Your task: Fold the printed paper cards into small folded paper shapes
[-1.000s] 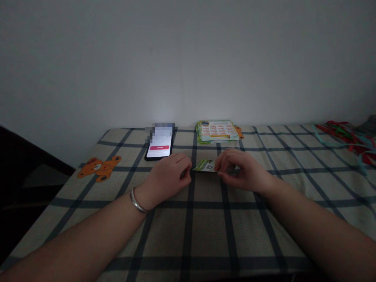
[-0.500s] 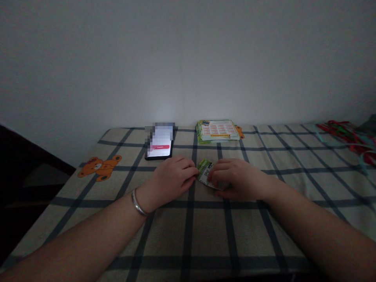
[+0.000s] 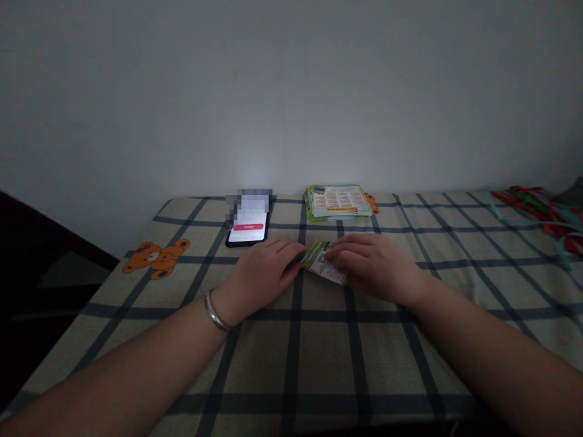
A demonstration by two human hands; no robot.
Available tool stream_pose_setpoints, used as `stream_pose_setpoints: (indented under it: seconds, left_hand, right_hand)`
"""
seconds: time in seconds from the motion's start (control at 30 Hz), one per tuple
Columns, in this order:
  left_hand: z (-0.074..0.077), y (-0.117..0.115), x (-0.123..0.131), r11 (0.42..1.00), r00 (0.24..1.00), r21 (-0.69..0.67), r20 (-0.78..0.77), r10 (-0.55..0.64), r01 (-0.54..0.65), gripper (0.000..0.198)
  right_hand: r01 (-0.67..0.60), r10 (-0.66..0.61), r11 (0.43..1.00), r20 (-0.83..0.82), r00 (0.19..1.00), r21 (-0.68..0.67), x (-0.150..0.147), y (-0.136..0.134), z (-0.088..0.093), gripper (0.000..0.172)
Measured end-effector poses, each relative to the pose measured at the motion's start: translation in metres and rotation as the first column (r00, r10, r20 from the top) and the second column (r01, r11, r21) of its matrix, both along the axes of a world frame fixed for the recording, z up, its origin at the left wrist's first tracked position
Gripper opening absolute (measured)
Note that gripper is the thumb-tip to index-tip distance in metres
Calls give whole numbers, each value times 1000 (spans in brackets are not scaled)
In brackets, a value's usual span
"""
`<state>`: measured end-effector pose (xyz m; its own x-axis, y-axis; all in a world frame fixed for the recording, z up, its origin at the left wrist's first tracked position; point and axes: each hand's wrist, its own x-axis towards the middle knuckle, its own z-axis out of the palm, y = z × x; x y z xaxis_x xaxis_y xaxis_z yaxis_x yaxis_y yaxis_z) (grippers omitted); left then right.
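Observation:
A small green and white printed card [image 3: 322, 262] is held between both hands just above the checked tablecloth [image 3: 319, 352]. My left hand [image 3: 263, 273], with a silver bangle on its wrist, pinches the card's left end with curled fingers. My right hand [image 3: 372, 266] covers the card's right half, fingers pressed together on it. The card is tilted, its near edge lower.
A lit phone [image 3: 248, 221] lies beyond my left hand. A stack of similar printed cards [image 3: 337, 203] sits at the back near the wall. Coloured ribbons [image 3: 542, 213] lie at the far right. An orange bear print [image 3: 155, 258] marks the cloth at the left.
The card has been turned between my hands, from nearly flat and edge-on to tilted with its face showing. My right hand's fingers have shifted over it; both arms stay in place.

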<state>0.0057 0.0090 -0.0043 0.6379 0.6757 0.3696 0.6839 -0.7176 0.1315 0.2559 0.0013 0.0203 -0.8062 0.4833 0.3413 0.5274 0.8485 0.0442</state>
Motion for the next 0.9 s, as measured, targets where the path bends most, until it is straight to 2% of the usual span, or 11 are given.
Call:
stream_pose_setpoints:
  seconds: [0.1, 0.23, 0.43, 0.57, 0.7, 0.9]
  left_hand:
    - [1, 0, -1, 999, 998, 3, 55, 42, -42, 19]
    - [4, -1, -2, 999, 998, -11, 48, 31, -31, 17]
    - [3, -1, 0, 999, 999, -18, 8, -44, 44, 20]
    - [3, -1, -1, 995, 995, -20, -41, -94, 93, 19]
    - [4, -3, -2, 988, 987, -30, -52, -150, 149, 21]
    - [4, -6, 0, 972, 970, -11, -63, -236, 236, 26]
  right_hand:
    - [1, 5, 988, -41, 999, 155, 3, -1, 1, 15]
    - [9, -16, 986, 40, 999, 168, 1, -3, 2, 15]
    - [19, 1, 995, 202, 979, -98, -5, 0, 0, 14]
    - [-22, 51, 982, 149, 988, -186, -3, 2, 0, 8]
    - [-11, 36, 967, 95, 995, -254, -1, 0, 3, 13]
    - [-78, 83, 907, -5, 997, -413, 1, -1, 8, 13]
